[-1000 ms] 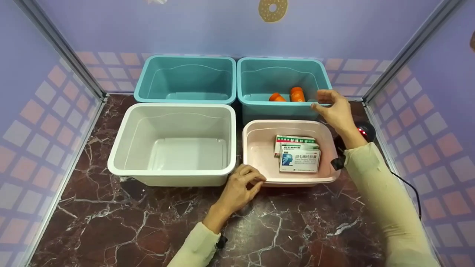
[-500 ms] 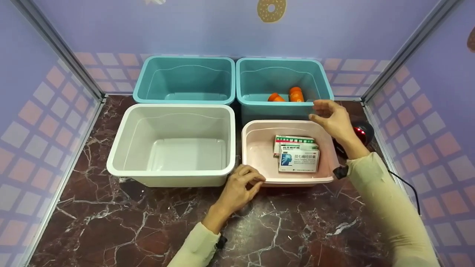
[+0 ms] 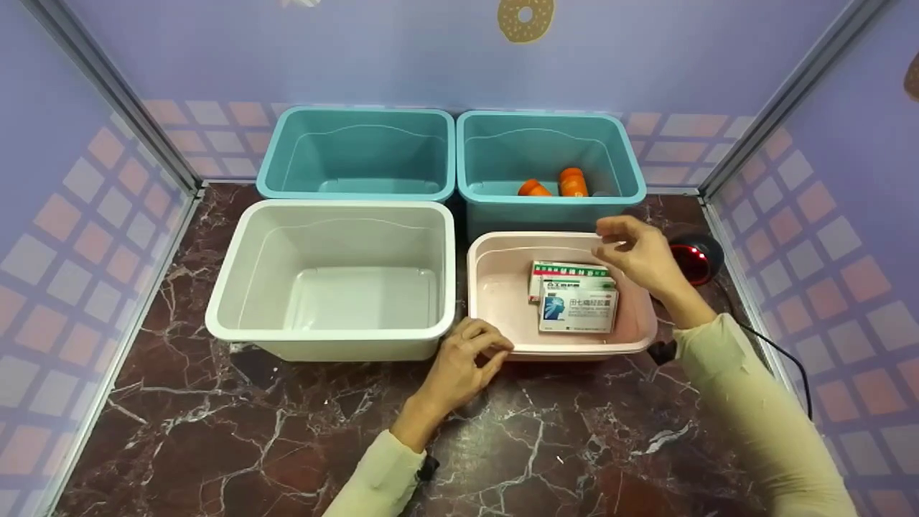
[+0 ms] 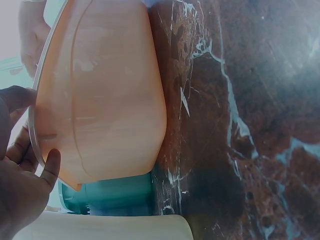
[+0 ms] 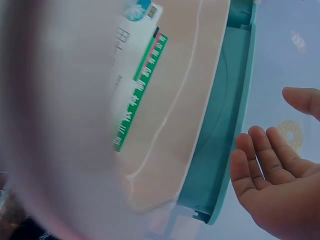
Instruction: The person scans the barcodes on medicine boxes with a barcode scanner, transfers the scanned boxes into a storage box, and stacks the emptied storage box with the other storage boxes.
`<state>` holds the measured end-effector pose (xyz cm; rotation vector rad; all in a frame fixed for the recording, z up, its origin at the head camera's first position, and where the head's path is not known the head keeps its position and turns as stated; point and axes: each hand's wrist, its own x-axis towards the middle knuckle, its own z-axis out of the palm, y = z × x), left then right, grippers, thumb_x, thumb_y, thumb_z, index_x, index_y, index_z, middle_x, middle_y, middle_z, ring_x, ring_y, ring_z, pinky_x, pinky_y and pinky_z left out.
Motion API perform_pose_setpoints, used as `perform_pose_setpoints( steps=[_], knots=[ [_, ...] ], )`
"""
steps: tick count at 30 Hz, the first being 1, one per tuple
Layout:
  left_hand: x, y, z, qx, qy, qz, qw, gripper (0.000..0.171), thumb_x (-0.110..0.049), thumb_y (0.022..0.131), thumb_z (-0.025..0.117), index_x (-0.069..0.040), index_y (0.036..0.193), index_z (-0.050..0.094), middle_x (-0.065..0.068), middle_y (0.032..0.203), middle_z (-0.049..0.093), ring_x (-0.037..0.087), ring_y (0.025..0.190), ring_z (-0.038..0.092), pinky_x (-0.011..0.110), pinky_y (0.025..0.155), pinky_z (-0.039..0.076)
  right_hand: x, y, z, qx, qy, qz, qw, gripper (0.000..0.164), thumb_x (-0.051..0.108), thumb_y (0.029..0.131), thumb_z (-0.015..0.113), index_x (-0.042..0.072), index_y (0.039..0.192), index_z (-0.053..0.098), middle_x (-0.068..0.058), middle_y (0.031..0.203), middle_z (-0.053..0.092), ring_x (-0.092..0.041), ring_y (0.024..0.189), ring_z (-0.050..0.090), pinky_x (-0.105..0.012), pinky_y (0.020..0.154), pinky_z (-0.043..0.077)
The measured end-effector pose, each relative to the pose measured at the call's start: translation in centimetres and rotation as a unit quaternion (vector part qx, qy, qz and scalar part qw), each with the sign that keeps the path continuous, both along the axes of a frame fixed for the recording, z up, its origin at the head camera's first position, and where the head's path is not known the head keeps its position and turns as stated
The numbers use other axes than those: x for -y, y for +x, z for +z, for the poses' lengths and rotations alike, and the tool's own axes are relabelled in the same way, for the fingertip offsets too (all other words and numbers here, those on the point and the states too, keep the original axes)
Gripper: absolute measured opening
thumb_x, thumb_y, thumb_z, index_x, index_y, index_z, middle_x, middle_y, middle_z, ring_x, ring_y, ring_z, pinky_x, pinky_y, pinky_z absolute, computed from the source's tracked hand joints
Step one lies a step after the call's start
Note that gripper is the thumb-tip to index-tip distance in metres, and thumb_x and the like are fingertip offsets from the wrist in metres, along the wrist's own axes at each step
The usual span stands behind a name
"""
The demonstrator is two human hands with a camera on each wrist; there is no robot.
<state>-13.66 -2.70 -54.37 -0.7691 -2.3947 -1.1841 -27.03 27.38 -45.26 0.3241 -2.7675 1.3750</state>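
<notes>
A: If we set twelve o'clock at the far wall, where do we find the left hand (image 3: 463, 366)?

B: We see it between seven and eight o'clock on the pale pink, round-cornered rectangular plastic bin (image 3: 574, 349), pinching the rim. In the left wrist view we see its thumb against the outer wall.

A: And the right hand (image 3: 639, 253)?

B: We have that one at two o'clock, by the same bin's far corner, fingers loosely extended and slightly apart, thumb well away from them.

A: What do we see inside the pink bin?

B: We make out flat, printed medicine boxes (image 3: 578, 310) one behind another, just to the three o'clock side of its middle. The front one is white with a blue head picture; the rear one carries a red and green stripe.

A: And around it?

B: At nine we have a large white rectangular plastic bin (image 3: 330, 334), at ten a teal rectangular plastic bin (image 3: 359, 143), and at twelve a matching teal one (image 3: 542, 219) with two orange bottles (image 3: 573, 183) inside. Between two and three, a rounded black device (image 3: 695, 260) with red lights sits on the dark red, white-veined marbled surface (image 3: 287, 445).
</notes>
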Motion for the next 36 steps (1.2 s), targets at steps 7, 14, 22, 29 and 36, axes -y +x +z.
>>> perform_pose_setpoints(
  steps=[7,14,22,29,36],
  knots=[
    [0.0,-0.1,0.0,-0.004,0.000,0.000,1.0000,0.006,-0.016,0.086,0.076,-0.018,0.092,0.074,-0.005,0.095,0.066,0.014,0.100,0.059,0.031,0.093,0.047,0.2,0.8,-1.2,0.025,0.022,0.017,0.999,0.042,0.011,0.086,0.075,-0.001,0.125,0.064,-0.020,0.120,0.068,-0.031,0.108,0.065,-0.016,0.082,0.048],
    [0.0,-0.1,0.0,-0.002,-0.001,0.000,1.0000,0.006,-0.017,0.088,0.075,-0.018,0.093,0.074,-0.005,0.095,0.066,0.014,0.099,0.059,0.031,0.093,0.047,0.2,1.1,-2.4,0.055,0.037,0.039,0.997,0.039,0.012,0.087,0.075,-0.002,0.122,0.065,-0.024,0.119,0.068,-0.032,0.106,0.066,-0.016,0.081,0.049],
    [0.0,-0.1,0.1,0.006,-0.001,0.001,1.0000,0.005,-0.017,0.087,0.075,-0.018,0.093,0.074,-0.005,0.094,0.066,0.014,0.098,0.059,0.031,0.092,0.047,0.3,1.5,-3.3,0.083,0.072,0.049,0.993,0.040,0.014,0.086,0.075,-0.001,0.122,0.066,-0.020,0.117,0.070,-0.029,0.104,0.067,-0.016,0.080,0.049],
    [-0.1,0.0,0.1,0.013,-0.001,0.002,0.9999,0.006,-0.017,0.087,0.075,-0.019,0.093,0.074,-0.006,0.095,0.067,0.014,0.099,0.059,0.031,0.093,0.046,0.2,1.8,-4.2,0.099,0.098,0.065,0.988,0.038,0.012,0.084,0.074,-0.001,0.119,0.067,-0.020,0.113,0.070,-0.029,0.101,0.067,-0.030,0.087,0.052],
    [-0.1,0.0,0.0,0.013,-0.003,0.003,0.9999,0.006,-0.017,0.088,0.074,-0.020,0.093,0.074,-0.006,0.095,0.067,0.014,0.099,0.059,0.031,0.095,0.047,0.4,1.7,-4.9,0.083,0.116,0.072,0.987,0.035,0.009,0.081,0.076,-0.001,0.114,0.069,-0.020,0.107,0.071,-0.031,0.099,0.067,-0.042,0.089,0.052]
  ],
)
